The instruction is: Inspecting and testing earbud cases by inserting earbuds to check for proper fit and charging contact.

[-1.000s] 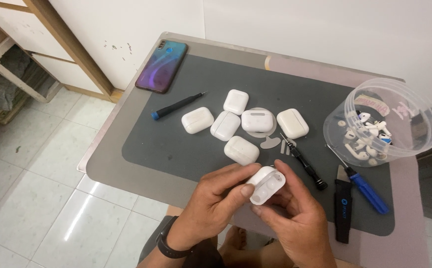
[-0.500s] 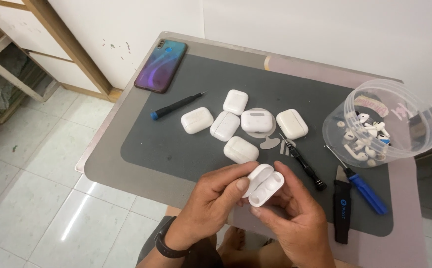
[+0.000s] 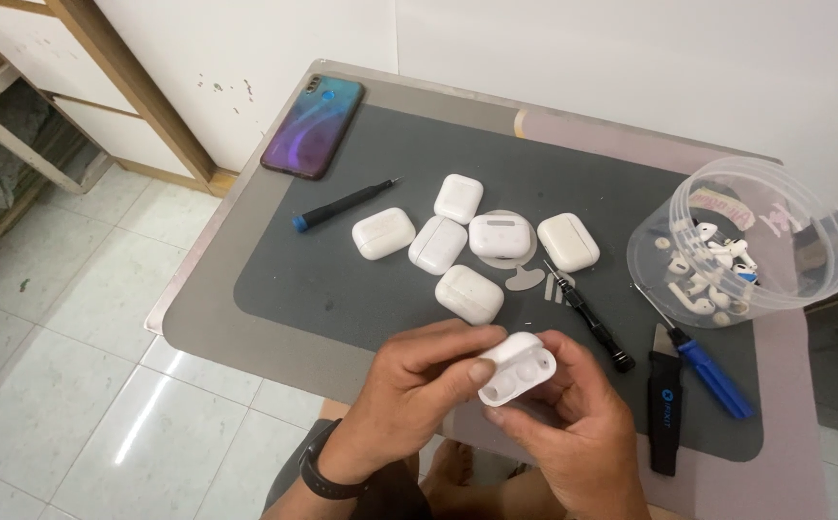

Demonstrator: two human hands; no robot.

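Observation:
A white earbud charging case (image 3: 516, 369) with its lid flipped up is held between both hands over the near edge of the table; its two sockets look empty. My left hand (image 3: 409, 400), with a black wristband, pinches the case from the left with thumb and forefinger. My right hand (image 3: 573, 424) cups it from below and to the right. Several more closed white cases (image 3: 467, 238) lie on the dark grey mat (image 3: 342, 279) just beyond my hands.
A clear plastic tub (image 3: 746, 241) with loose white earbuds stands at right. A black screwdriver (image 3: 587, 316), a blue-handled screwdriver (image 3: 703, 366) and a black pry tool (image 3: 664, 409) lie right of my hands. A blue-tipped tool (image 3: 342, 204) and a phone (image 3: 313, 126) lie further back.
The case has tilted in my hands so its open sockets now face the camera. My left fingers have shifted along its side.

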